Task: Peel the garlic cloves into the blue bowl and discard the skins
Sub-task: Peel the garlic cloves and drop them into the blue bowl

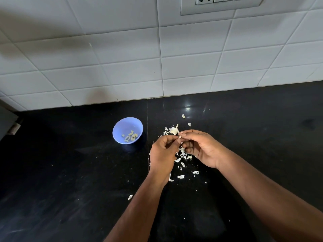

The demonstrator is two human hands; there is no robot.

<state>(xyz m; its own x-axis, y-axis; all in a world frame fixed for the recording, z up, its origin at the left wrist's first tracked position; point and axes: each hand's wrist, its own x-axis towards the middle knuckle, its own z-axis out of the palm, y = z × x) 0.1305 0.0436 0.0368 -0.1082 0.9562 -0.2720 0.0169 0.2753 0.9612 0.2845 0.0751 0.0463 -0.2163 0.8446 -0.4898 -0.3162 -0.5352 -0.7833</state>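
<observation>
Head view: both hands, left (163, 152) and right (201, 147), pinch one small papery garlic clove (180, 135).

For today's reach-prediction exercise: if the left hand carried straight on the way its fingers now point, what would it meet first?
Probably the right hand: the left hand points right and slightly away, both pinching one garlic clove between them. Beyond lies the garlic bulb remnant, though depth is unclear.

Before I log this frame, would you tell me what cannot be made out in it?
- Clove, head view: pinched between left hand and right hand; fingers hide most of it, so how far it is peeled is unclear.
- Peeled cloves in the bowl: too small to count.
- Garlic remnant behind the hands: whether cloves remain is unclear.
- Socket plate: cut off by the top edge.
</observation>
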